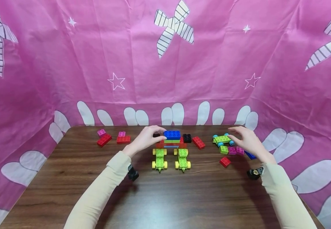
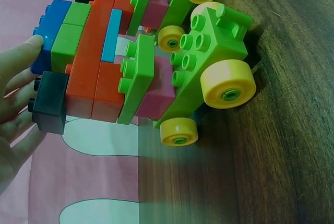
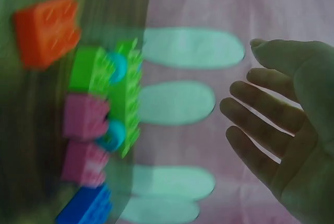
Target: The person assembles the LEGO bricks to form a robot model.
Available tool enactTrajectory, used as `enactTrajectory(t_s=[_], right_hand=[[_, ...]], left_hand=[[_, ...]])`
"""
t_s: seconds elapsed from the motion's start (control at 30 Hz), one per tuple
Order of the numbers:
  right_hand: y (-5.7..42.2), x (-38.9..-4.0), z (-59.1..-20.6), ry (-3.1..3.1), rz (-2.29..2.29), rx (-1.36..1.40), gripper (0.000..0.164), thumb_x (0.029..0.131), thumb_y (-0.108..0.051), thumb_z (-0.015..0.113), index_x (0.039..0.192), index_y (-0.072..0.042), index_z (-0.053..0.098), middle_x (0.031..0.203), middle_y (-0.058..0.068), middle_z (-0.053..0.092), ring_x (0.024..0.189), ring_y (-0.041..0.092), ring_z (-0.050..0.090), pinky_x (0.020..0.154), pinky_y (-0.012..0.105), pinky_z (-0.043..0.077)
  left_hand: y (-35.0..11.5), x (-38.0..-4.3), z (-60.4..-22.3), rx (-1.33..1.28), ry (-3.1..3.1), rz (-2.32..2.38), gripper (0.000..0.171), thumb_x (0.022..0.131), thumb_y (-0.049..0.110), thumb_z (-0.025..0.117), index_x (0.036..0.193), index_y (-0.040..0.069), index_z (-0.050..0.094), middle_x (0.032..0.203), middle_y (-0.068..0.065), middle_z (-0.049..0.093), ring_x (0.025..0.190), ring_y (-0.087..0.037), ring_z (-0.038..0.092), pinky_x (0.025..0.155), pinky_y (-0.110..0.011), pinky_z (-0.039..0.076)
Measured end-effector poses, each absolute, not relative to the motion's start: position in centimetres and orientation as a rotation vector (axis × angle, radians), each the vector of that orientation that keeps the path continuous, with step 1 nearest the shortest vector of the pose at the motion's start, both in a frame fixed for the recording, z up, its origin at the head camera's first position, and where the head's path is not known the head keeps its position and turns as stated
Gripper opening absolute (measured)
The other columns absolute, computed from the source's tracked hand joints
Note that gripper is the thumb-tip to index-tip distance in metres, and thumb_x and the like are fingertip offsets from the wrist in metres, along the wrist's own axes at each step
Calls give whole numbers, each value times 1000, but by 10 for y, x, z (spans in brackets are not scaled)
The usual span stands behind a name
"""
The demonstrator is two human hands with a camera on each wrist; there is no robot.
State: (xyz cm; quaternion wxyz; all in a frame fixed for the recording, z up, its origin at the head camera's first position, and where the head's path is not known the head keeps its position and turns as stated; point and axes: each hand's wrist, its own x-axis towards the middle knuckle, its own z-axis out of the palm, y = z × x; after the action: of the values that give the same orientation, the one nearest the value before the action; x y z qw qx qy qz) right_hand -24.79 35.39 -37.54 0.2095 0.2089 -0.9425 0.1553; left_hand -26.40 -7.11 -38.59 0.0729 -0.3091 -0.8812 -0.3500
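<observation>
My left hand (image 1: 146,138) is at the top of a toy-brick build, its thumb and fingers pinching the blue brick (image 1: 172,135) by its left end. Below that brick, the left wrist view shows green bricks (image 2: 68,44), red bricks (image 2: 86,78) and a black brick (image 2: 50,101) on the side. The build stands on two lime-green wheeled bases (image 1: 159,153) with yellow wheels. To the right, my right hand (image 1: 246,140) hovers with relaxed fingers and nothing in it. It is nearest a lime-green wheeled base (image 1: 222,139) with blue wheels.
By the right hand lie a green brick (image 1: 224,149), magenta bricks (image 1: 232,150), a blue brick (image 1: 250,155) and a red brick (image 1: 225,162). Another red brick (image 1: 198,142) is right of the build. Red bricks (image 1: 124,139) and pink bricks (image 1: 101,133) lie left on the wooden table (image 1: 165,197).
</observation>
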Motion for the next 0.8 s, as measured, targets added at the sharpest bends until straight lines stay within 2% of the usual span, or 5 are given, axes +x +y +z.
enactTrajectory(t_s=[0.33,0.57,0.8], right_hand=[[409,-241,-403,-2652,437,457,34,83,-19,70,108,3,64,101,24,67,92,40,62,78,55,47],[435,-237,-421,-2704,472,400,35,82,-16,70,106,8,63,99,29,66,84,42,63,71,51,49],[451,-232,-434,-2804,545,295,41,85,-18,67,112,12,58,106,33,63,95,47,60,79,55,48]], left_hand=[[-71,-265,-386,-932,-2656,-1039,35,86,32,66,116,14,65,112,-1,67,103,-14,62,93,-34,51],[-71,-265,-386,-926,-2664,-1049,36,87,33,65,117,14,64,114,-1,67,107,-15,62,96,-35,50],[-70,-265,-386,-937,-2644,-1068,33,87,31,65,116,14,65,110,-1,68,101,-13,63,89,-33,53]])
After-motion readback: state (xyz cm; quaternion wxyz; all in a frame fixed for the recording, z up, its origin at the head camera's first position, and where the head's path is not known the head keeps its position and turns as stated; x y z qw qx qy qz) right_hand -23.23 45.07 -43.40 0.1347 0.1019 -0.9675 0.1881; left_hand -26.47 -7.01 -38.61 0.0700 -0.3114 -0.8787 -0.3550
